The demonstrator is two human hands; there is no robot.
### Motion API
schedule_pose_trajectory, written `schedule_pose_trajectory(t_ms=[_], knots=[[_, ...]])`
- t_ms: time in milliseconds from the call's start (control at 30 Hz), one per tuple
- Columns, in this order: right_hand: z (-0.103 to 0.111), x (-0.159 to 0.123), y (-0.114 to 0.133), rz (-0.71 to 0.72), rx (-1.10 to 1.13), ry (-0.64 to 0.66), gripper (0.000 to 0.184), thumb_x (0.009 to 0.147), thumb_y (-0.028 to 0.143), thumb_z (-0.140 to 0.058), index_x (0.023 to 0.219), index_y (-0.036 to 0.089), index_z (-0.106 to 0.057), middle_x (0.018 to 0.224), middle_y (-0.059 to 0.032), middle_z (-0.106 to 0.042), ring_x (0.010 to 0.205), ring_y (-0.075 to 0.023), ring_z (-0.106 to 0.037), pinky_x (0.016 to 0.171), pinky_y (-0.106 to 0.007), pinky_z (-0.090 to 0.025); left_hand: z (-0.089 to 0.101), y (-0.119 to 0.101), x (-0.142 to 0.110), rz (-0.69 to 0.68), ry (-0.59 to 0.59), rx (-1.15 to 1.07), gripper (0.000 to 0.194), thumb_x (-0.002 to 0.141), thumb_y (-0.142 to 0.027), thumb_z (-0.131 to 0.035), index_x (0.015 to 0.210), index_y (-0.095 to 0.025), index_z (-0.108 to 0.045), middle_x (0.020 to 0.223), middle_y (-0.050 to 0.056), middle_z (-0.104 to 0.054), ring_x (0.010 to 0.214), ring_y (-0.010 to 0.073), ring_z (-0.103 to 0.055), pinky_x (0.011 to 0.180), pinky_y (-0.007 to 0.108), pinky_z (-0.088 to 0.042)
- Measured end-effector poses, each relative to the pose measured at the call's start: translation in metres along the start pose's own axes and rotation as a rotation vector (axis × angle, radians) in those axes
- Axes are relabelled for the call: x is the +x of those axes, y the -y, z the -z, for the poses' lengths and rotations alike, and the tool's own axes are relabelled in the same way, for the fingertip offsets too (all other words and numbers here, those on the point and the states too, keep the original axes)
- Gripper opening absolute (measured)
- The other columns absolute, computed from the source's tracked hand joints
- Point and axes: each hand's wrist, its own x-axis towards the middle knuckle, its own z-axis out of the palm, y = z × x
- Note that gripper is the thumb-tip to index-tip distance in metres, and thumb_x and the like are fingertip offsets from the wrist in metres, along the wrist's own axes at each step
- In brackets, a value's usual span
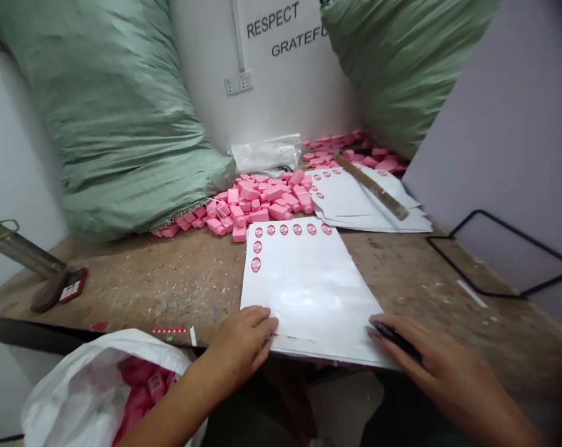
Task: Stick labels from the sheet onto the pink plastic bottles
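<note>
Left hand (pixel 241 341) and right hand (pixel 443 366) touch a white sheet (pixel 311 292).

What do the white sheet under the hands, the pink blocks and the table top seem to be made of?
The white sheet looks like coated paper, perhaps label backing, with a soft sheen. The pink blocks seem to be molded plastic or possibly soap: smooth, matte, with crisp edges. The table top looks like bare wood or board, scuffed and stained.
</note>
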Motion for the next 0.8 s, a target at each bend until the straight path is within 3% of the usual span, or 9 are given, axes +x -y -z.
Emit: schedule_pose_trajectory(t_ms=[133, 333, 433, 533, 633, 800], knots=[[0.000, -0.001, -0.008, -0.005, 0.053, -0.010, 0.044, 0.080, 0.059, -0.045, 0.095, 0.028, -0.071, 0.099, -0.0062, -0.074, 0.086, -0.0304, -0.069, 0.074, -0.042, -0.056, -0.002, 0.002, 0.007, -0.028, 0.091, 0.091, 0.018, 0.087, -0.012, -0.049, 0.099, -0.016, -0.061, 0.107, 0.011, -0.066, 0.096, 0.0225, -0.063, 0.082, 0.036, -0.055], [0.013, 0.012, -0.011, -0.283, 0.308, -0.026, 0.048, 0.073, 0.062, -0.052, 0.095, 0.023, -0.070, 0.097, -0.0079, -0.074, 0.090, -0.0307, -0.067, 0.074, -0.038, -0.054, -0.009, 0.013, 0.004, 0.037, 0.014, 0.107, 0.016, 0.086, -0.006, -0.046, 0.090, -0.016, -0.059, 0.089, 0.007, -0.068, 0.081, 0.0197, -0.064, 0.071, 0.031, -0.055], [0.021, 0.029, -0.007, -0.431, 0.519, 0.043, 0.055, 0.072, 0.067, -0.054, 0.101, 0.023, -0.067, 0.081, -0.0065, -0.071, 0.077, -0.0256, -0.065, 0.063, -0.031, -0.053, -0.018, 0.017, 0.000, -0.011, -0.149, 0.087, 0.020, 0.087, -0.008, -0.044, 0.100, -0.016, -0.058, 0.098, 0.009, -0.069, 0.091, 0.0204, -0.065, 0.078, 0.032, -0.054], [0.026, 0.053, -0.002, -0.560, 0.757, 0.142, 0.064, 0.072, 0.069, -0.055, 0.118, 0.025, -0.060, 0.088, -0.0060, -0.070, 0.076, -0.0221, -0.065, 0.057, -0.028, -0.050, -0.030, 0.015, -0.007, -0.119, -0.428, 0.054, 0.024, 0.088, -0.009, -0.043, 0.106, -0.017, -0.057, 0.100, 0.010, -0.070, 0.093, 0.0189, -0.065, 0.081, 0.031, -0.053], [0.025, 0.079, 0.005, -0.471, 0.818, 0.304, 0.060, 0.074, 0.061, -0.056, 0.120, 0.024, -0.058, 0.098, -0.0070, -0.070, 0.079, -0.0211, -0.066, 0.063, -0.029, -0.052, -0.039, 0.012, -0.012, -0.154, -0.578, 0.027, 0.026, 0.087, -0.007, -0.043, 0.108, -0.016, -0.056, 0.098, 0.010, -0.070, 0.090, 0.0179, -0.066, 0.078, 0.030, -0.054], [0.027, 0.102, 0.047, -0.193, 0.668, 0.418, 0.032, 0.061, 0.030, -0.068, 0.091, 0.020, -0.071, 0.083, -0.0025, -0.071, 0.076, -0.0216, -0.064, 0.068, -0.031, -0.049, -0.053, 0.019, -0.023, -0.145, -0.600, 0.053, 0.027, 0.084, -0.007, -0.044, 0.105, -0.016, -0.058, 0.097, 0.010, -0.071, 0.090, 0.0165, -0.067, 0.077, 0.026, -0.055]])
